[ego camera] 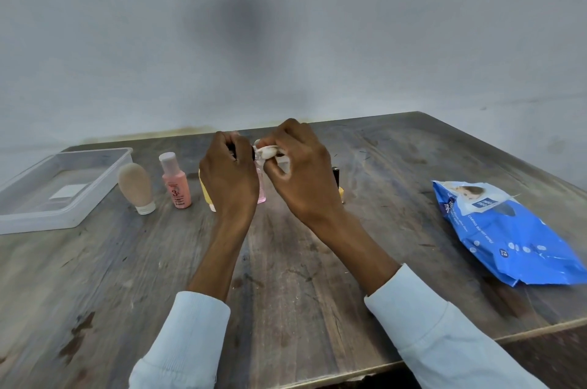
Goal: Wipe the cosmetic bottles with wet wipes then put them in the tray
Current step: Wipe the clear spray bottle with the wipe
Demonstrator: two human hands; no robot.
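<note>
The left hand [229, 177] gripped a small bottle [254, 156] mid-table. The right hand [298, 172] pinched a wet wipe [270, 154] against it. The tray [104, 179] sat at the table's [286, 261] left edge.

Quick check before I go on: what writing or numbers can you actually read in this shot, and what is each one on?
"3": large numeral on the pink bottle; the smaller lines under it are too blurred to read.
"CARING BABY WET WIPES": on the blue wipes pack, partly blurred, so a likely reading.
"72": in a small circle on the same pack, uncertain.
The pack's brand lettering and white flap label are unreadable.
</note>
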